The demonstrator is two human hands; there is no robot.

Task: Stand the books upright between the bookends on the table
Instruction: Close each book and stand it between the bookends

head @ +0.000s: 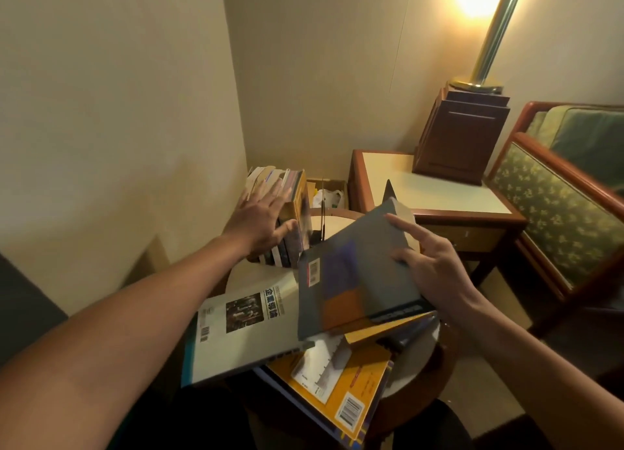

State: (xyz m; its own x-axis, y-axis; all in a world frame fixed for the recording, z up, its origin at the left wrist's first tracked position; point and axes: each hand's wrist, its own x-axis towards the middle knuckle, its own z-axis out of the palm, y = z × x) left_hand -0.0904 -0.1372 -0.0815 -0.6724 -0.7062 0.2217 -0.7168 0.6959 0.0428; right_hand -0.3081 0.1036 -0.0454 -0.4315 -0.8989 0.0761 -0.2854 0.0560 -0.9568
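Note:
A row of upright books (290,213) stands at the far left of the small round table (418,365). My left hand (261,218) lies flat against the row, fingers straight. My right hand (435,263) grips the right edge of a grey book (351,274) with blue and orange blocks, lifted and tilted above the table. A thin dark bookend (323,209) stands just right of the row, and another dark pointed bookend (389,191) shows behind the grey book. A white book (243,328) and a yellow book (341,389) lie flat in a loose pile near me.
A wooden side table (435,196) with a pale top stands at the back right, bearing a lamp (466,125) on a dark wooden base. An upholstered armchair (557,196) is at the far right. A box with a plastic bag (329,194) sits in the corner.

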